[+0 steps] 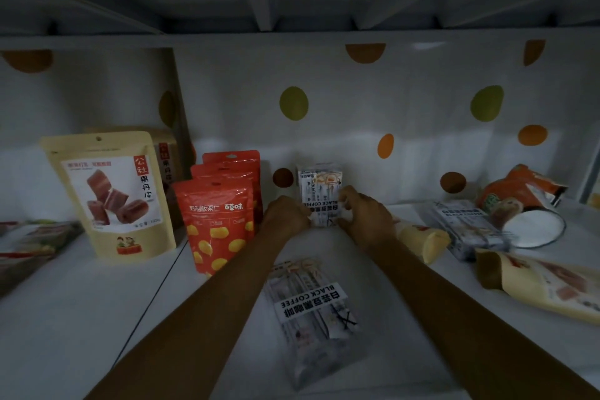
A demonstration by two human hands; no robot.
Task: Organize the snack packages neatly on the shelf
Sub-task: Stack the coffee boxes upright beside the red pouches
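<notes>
Fingers (344, 197) of left hand (285, 215) and right hand (365, 217) seemingly pinch the coffee pack (319, 183) between them.

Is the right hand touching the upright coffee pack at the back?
Touching. Head view shows the right hand pinching the upright coffee pack at its right edge.

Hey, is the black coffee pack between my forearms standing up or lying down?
Lying down. The black coffee pack lies flat on the shelf, its label facing up and reading upside down to the camera.
</notes>
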